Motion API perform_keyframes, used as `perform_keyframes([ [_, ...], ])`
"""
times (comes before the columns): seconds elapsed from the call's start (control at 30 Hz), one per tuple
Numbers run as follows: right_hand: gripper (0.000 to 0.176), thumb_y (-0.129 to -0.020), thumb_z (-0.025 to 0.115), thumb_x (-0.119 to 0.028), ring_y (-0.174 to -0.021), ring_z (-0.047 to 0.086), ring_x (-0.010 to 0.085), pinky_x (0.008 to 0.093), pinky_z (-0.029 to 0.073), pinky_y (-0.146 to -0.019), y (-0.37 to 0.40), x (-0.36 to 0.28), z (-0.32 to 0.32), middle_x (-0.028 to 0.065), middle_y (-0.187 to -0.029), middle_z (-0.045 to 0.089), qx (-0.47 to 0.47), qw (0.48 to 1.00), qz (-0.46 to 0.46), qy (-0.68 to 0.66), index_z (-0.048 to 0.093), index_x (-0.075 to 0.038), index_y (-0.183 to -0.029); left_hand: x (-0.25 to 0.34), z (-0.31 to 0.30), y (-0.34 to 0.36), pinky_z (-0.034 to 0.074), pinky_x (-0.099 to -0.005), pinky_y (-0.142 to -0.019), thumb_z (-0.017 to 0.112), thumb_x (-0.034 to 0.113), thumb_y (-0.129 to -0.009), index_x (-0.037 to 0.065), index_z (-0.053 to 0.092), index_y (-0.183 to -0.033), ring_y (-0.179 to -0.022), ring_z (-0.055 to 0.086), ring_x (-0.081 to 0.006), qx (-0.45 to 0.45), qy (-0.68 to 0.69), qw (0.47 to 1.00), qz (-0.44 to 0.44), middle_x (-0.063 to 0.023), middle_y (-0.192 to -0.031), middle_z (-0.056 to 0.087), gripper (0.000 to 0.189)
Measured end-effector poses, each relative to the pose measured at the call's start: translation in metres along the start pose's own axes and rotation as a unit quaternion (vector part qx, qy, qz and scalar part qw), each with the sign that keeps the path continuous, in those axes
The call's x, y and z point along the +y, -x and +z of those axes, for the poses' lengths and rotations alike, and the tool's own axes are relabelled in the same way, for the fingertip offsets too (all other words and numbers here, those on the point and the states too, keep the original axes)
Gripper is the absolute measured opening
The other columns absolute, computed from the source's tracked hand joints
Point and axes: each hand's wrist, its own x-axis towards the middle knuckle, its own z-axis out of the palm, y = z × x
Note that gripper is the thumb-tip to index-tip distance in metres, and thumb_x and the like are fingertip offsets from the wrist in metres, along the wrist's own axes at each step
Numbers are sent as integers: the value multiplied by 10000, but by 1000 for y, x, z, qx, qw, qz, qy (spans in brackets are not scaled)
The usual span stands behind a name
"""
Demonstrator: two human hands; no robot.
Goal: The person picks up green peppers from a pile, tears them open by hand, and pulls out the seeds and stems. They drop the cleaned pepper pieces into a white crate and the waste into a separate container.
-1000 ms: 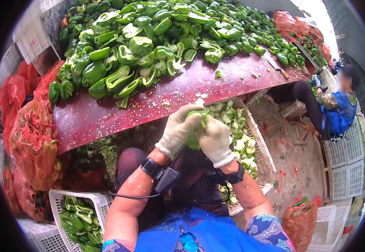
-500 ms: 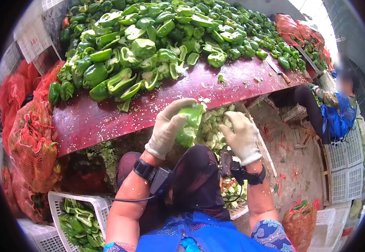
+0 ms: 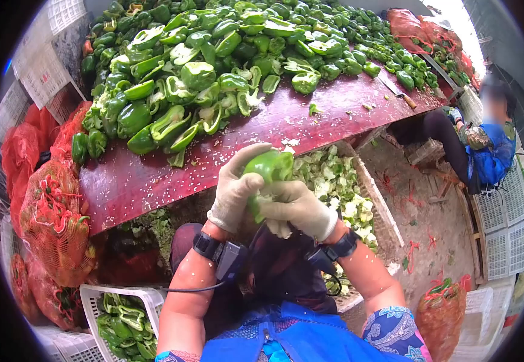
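Note:
In the head view, a green bell pepper [image 3: 268,164] is held up over my knees at the red table's front edge. My left hand [image 3: 233,194], in a pale work glove, is wrapped round its left side. My gloved right hand [image 3: 304,210] grips the pepper from the lower right, its fingers closed against the cut side. The fingers partly hide the pepper's lower part. Just right of my hands, a long crate [image 3: 375,202] holds pale pepper cores and scraps. Beyond them, a big pile of halved and whole green peppers [image 3: 198,75] covers the table.
Pale seeds dot the red tabletop [image 3: 135,187]. A knife [image 3: 399,92] lies near its right edge. Red mesh sacks [image 3: 57,223] stand at left. A white basket [image 3: 88,298] of cut peppers sits at lower left. A co-worker [image 3: 491,148] sits at right by stacked white crates [image 3: 506,250].
My right hand has moved left from above the scrap crate onto the pepper and closed on it. The pepper in my left hand has turned. The view has shifted slightly.

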Motion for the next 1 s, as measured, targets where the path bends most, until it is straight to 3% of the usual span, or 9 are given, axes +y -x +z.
perform_keyframes([
  [0.2,103,-941,690,-105,-547,652,146,297,509,-471,-8,16,19,61,-656,655,191,974,-93,79,682,-45,-1024,-17,-1,-8,529,-308,-967,714,183,-933,-29,632,-1281,-1098,668,-176,62,-42,997,-26,-101,-1215,702,415],
  [0.33,94,-902,707,-112,-587,682,287,387,519,-525,-14,46,5,141,-660,665,311,797,-291,429,685,-74,-985,-23,-20,-7,546,-303,-845,617,142,-990,22,662,-1239,-963,671,-132,32,-375,926,7,-48,-1063,711,280],
  [0.5,61,-889,676,-99,-576,646,313,429,485,-530,-11,38,4,116,-623,612,310,724,-329,521,623,-104,-918,-38,-30,-1,484,-274,-646,674,192,-958,79,685,-1125,-813,626,-76,120,-49,978,-160,19,-982,695,202],
  [0.67,130,-845,631,-61,-546,576,300,419,462,-515,-5,42,-17,72,-625,540,341,658,-414,529,636,-124,-959,-28,-57,7,568,-380,-749,609,52,-925,84,677,-1132,-933,709,-276,-92,-603,774,169,-64,-1019,721,221],
  [0.77,441,-817,633,28,-848,679,340,407,569,-743,9,43,-49,168,-1044,665,410,636,-257,600,613,-63,-1248,-48,-58,-11,568,-378,-766,544,36,-945,62,682,-1147,-926,713,-283,250,77,965,-37,-110,-1038,716,246],
  [0.83,576,-809,650,16,-1031,657,345,436,565,-814,10,45,-69,192,-1224,615,476,604,20,639,535,-62,-1368,-33,-74,-19,573,-373,-817,551,23,-935,-6,624,-1259,-1000,682,-260,305,-351,872,153,-147,-1165,674,333],
  [0.9,614,-822,631,-34,-1033,626,349,460,543,-800,1,57,-82,196,-1217,580,491,587,-110,634,453,-80,-1408,-28,-26,-21,502,-433,-1002,624,59,-902,-34,600,-1291,-1132,629,-355,306,-540,724,300,-222,-1214,645,401],
  [0.97,626,-836,620,-74,-1067,629,349,464,516,-870,-15,52,-41,209,-1249,580,396,715,-257,515,443,-60,-1436,-43,8,-16,471,-471,-1054,722,68,-850,-15,586,-1325,-1154,605,-401,-6,-655,649,386,-236,-1179,634,501],
  [1.0,676,-817,665,-61,-1064,630,342,446,536,-886,-7,41,-47,187,-1291,575,373,687,-133,609,445,-66,-1456,-42,6,-14,500,-456,-1017,710,49,-864,9,593,-1332,-1156,621,-355,-13,-675,630,384,-210,-1210,647,484],
])
